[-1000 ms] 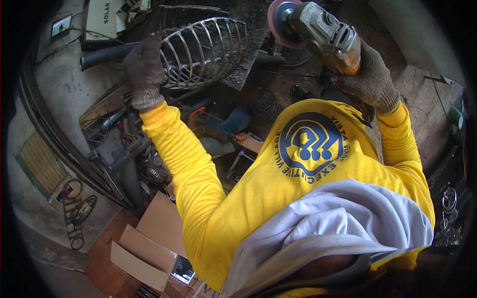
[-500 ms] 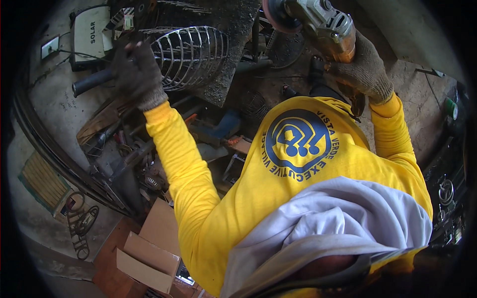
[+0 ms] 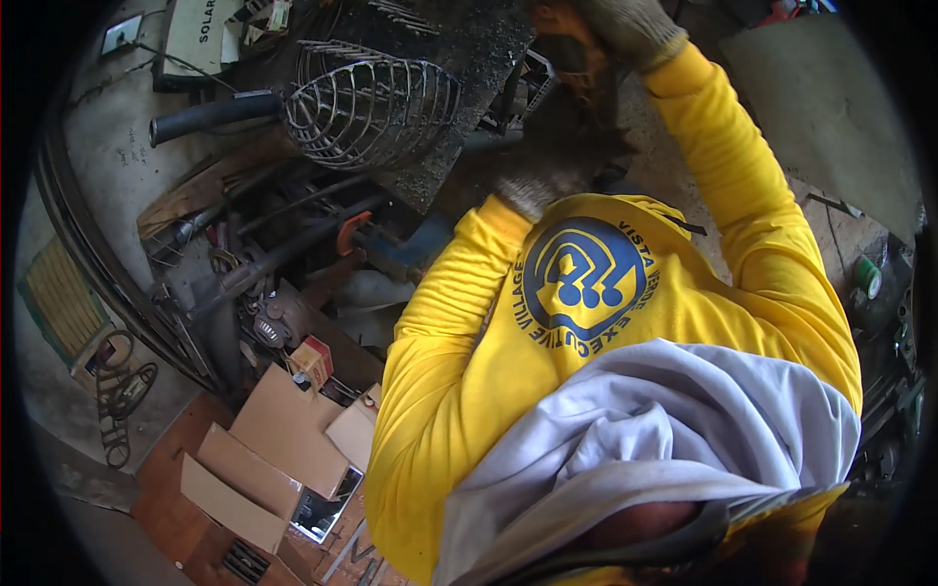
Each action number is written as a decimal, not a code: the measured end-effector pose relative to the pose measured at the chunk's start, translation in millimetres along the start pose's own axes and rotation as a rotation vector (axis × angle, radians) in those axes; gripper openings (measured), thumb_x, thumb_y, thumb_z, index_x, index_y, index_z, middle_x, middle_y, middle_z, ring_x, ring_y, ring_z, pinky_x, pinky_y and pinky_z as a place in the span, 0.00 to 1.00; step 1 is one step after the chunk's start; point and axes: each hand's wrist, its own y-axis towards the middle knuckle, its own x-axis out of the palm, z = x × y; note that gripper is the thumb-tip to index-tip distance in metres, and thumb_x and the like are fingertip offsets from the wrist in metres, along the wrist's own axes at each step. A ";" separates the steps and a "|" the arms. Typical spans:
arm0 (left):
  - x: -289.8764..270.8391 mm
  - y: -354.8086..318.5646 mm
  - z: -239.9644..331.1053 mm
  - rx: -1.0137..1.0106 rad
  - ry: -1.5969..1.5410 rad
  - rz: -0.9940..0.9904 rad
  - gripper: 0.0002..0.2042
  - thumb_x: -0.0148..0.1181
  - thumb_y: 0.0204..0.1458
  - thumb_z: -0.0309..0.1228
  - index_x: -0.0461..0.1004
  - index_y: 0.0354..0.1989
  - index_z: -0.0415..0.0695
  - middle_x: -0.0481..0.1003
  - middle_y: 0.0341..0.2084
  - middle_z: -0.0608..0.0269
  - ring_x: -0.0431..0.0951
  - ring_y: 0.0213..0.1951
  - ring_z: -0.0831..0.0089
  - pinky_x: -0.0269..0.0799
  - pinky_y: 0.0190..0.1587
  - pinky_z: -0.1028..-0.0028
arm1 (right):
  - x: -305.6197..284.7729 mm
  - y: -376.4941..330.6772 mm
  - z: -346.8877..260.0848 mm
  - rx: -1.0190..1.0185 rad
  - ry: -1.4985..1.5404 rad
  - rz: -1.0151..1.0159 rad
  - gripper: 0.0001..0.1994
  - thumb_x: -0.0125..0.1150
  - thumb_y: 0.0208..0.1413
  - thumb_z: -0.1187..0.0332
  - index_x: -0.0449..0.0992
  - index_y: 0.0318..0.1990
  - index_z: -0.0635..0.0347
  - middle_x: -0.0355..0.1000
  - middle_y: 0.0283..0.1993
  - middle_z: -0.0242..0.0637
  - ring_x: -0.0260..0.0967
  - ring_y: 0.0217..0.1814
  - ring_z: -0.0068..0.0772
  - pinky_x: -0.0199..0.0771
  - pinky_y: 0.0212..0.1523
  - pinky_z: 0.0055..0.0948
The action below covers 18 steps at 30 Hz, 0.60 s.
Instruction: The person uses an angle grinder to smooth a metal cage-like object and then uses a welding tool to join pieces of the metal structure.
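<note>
My right hand (image 3: pixel 630 29), in a knitted glove, is closed around the orange-brown body of an angle grinder (image 3: pixel 576 49) at the top of the view. The grinder's head and disc lie beyond the upper edge. Against the grinder's rear end is my left hand (image 3: pixel 552 171), in a darkened glove, its dim fingers seemingly wrapped about it. Left of both hands, a basket-shaped cage of curved metal rods (image 3: pixel 376 112) rests on a dark, gritty work table (image 3: pixel 430 181). A dark tube handle (image 3: pixel 215 117) sticks out from its left end, with no hand on it.
A red-handled clamp or tool (image 3: pixel 354 232) and metal pipes lie below the table. Open cardboard boxes (image 3: pixel 283 430) stand at lower left, near long curved metal strips (image 3: pixel 107 273). A pale case (image 3: pixel 200 39) with a cable sits at upper left. A green can (image 3: pixel 867 276) is at right.
My left hand has let go of the tube handle and moved right to the grinder's rear. My right hand has carried the grinder up and left, taking its disc out of view.
</note>
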 end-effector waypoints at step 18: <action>-18.7 2.0 -11.5 -0.403 -0.533 0.232 0.13 0.65 0.45 0.25 0.72 0.39 0.40 0.77 0.29 0.63 0.77 0.30 0.76 0.74 0.31 0.73 | 71.9 81.1 67.2 0.476 1.035 -0.466 0.21 0.64 0.50 0.61 0.71 0.49 0.63 0.74 0.35 0.42 0.74 0.31 0.39 0.77 0.32 0.35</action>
